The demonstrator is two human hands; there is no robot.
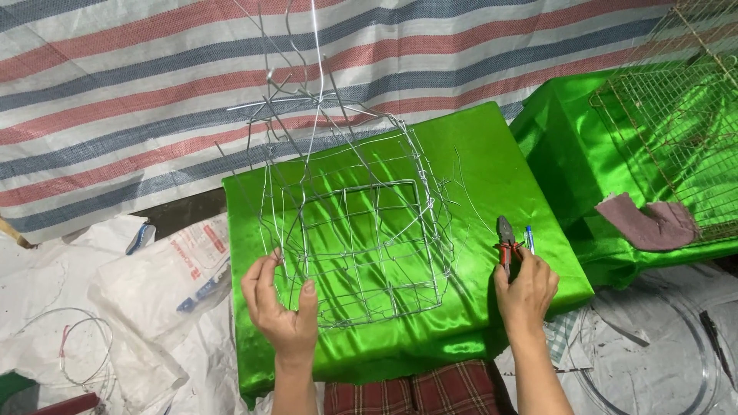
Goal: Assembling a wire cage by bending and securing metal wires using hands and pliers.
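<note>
Half-built wire cage (357, 238), centre frame, upper wires loose: left hand (280, 307) pinching its near-left edge; right hand (526, 288) closed on red-handled pliers (506, 242) over green cloth (477, 165).

Left hand (280, 311) pinching wire cage (357, 230) corner; right hand (526, 288) on red-handled pliers (506, 242), green cloth (477, 161) beneath.

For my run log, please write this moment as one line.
left hand: grips wire cage | right hand: on pliers | surface: green cloth
</note>
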